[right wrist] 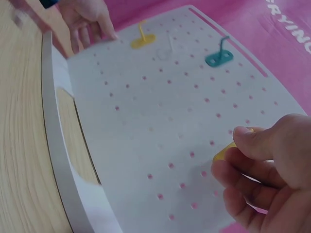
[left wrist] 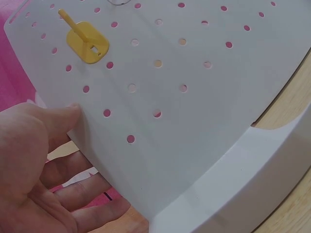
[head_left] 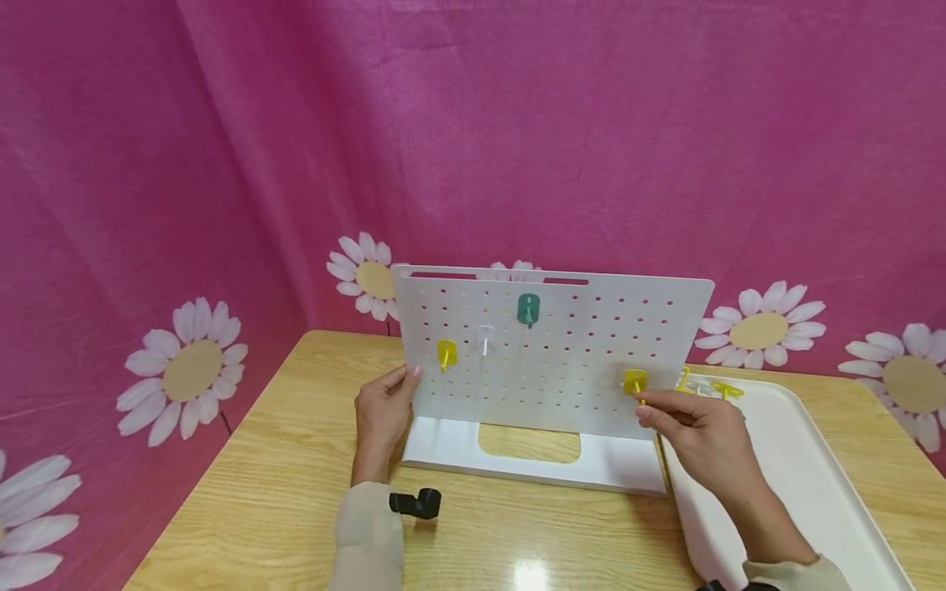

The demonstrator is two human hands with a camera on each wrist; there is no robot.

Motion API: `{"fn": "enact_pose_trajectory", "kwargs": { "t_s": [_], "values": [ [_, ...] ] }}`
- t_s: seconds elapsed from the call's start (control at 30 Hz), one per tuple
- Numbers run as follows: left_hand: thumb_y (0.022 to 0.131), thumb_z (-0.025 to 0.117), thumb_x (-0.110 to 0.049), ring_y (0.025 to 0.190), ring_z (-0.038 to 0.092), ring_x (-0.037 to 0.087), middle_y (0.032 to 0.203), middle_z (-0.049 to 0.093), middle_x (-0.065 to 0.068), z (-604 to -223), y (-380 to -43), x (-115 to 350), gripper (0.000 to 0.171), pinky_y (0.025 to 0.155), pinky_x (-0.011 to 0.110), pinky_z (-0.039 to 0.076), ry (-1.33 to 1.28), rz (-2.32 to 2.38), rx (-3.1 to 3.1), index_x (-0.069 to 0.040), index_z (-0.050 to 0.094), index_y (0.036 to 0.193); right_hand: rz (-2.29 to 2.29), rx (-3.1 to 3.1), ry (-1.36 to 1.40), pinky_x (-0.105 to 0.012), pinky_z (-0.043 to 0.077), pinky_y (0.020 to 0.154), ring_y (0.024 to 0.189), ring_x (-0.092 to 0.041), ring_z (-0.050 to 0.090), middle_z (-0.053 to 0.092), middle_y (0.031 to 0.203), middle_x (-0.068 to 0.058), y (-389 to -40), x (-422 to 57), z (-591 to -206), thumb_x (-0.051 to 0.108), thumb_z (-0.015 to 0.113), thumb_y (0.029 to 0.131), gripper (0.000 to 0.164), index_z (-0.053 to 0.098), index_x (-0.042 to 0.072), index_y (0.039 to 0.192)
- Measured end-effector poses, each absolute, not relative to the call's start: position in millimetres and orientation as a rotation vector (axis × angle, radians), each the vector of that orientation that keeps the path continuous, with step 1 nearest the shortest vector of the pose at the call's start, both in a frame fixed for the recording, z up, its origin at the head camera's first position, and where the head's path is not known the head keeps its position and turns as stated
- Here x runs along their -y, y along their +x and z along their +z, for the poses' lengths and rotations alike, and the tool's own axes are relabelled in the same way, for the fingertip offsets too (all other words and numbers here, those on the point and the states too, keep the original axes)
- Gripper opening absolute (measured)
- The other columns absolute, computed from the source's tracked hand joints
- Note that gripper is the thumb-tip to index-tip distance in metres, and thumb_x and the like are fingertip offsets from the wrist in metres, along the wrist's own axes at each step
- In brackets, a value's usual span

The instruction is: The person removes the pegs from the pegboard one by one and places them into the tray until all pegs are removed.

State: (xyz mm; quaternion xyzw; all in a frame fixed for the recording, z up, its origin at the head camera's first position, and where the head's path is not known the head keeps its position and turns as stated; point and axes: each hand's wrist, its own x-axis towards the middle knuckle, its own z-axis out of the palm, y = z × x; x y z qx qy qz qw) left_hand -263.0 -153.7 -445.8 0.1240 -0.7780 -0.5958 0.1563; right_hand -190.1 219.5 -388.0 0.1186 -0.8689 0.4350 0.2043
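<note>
A white pegboard (head_left: 628, 287) stands upright on a white base (head_left: 443, 443). My left hand (head_left: 384, 414) grips its left edge, thumb on the front face and fingers behind, as the left wrist view shows. With thumb and fingertips, my right hand (head_left: 702, 435) pinches a yellow hook (head_left: 633, 380) against the board's lower right part; in the right wrist view the fingers hide much of that hook (right wrist: 223, 151). Another yellow hook (left wrist: 87, 42) sits on the board near the left hand. Beside it are a clear whitish hook (head_left: 484, 338) and, higher up, a green hook (head_left: 528, 309).
At the right, partly behind the right forearm, lies a white tray (head_left: 791, 468). Several loose hooks, including a yellow one (head_left: 727, 389), lie at its far end. A pink curtain (head_left: 562, 148) with daisies hangs behind the wooden table (head_left: 296, 460).
</note>
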Motion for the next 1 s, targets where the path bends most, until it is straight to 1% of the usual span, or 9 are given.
{"fn": "enact_pose_trajectory", "kwargs": {
  "t_s": [0.2,0.37,0.5,0.67,0.83,1.0],
  "values": [
    [0.095,0.072,-0.033,0.084,0.062,0.021,0.106,0.074,0.011,-446.5,-262.7,153.5,0.036,0.065,0.027,0.05,0.357,-1.714,2.227,-0.01,0.073,0.122,1.155,2.449,0.276,-0.013,0.049,0.064,0.077,0.008,0.064,0.076,0.087,-0.003,-185.1,-246.4,-388.3,0.005,0.08,0.085,0.019,0.078,0.0,0.103],
    [0.095,0.071,-0.033,0.09,0.062,0.022,0.111,0.073,0.009,-446.2,-261.9,152.7,0.036,0.069,0.029,0.051,0.374,-1.732,2.235,-0.012,0.072,0.124,1.146,2.474,0.23,-0.013,0.048,0.062,0.074,0.007,0.065,0.075,0.082,0.001,-181.1,-265.5,-389.3,0.007,0.078,0.087,0.02,0.077,-0.003,0.105],
    [0.096,0.071,-0.033,0.094,0.063,0.023,0.115,0.071,0.01,-445.4,-261.9,152.7,0.037,0.073,0.031,0.052,0.369,-1.73,2.239,-0.012,0.071,0.125,1.107,2.478,0.214,-0.014,0.047,0.06,0.071,0.008,0.064,0.075,0.077,0.001,-182.5,-277.7,-392.1,0.006,0.078,0.087,0.02,0.076,-0.004,0.104],
    [0.096,0.07,-0.033,0.095,0.063,0.023,0.116,0.071,0.01,-445.5,-260.7,153.8,0.037,0.073,0.03,0.052,0.375,-1.734,2.238,-0.011,0.071,0.126,1.05,2.496,0.193,-0.014,0.045,0.058,0.069,0.01,0.062,0.074,0.075,0.0,-189.8,-290.8,-399.9,0.007,0.078,0.087,0.019,0.076,-0.003,0.104],
    [0.096,0.071,-0.032,0.094,0.064,0.022,0.113,0.072,0.01,-446.4,-260.9,153.8,0.036,0.072,0.029,0.053,0.373,-1.745,2.225,-0.011,0.072,0.124,0.97,2.526,0.21,-0.015,0.044,0.057,0.066,0.008,0.062,0.074,0.074,-0.004,-198.4,-301.0,-408.7,0.004,0.076,0.088,0.015,0.077,-0.003,0.1],
    [0.095,0.071,-0.032,0.09,0.063,0.022,0.111,0.073,0.011,-446.9,-261.9,152.7,0.035,0.069,0.028,0.052,0.363,-1.746,2.214,-0.01,0.072,0.123,0.895,2.59,0.204,-0.02,0.043,0.054,0.063,0.002,0.061,0.074,0.075,-0.005,-208.4,-311.2,-416.9,0.004,0.072,0.091,0.015,0.077,-0.003,0.103]
  ]
}}
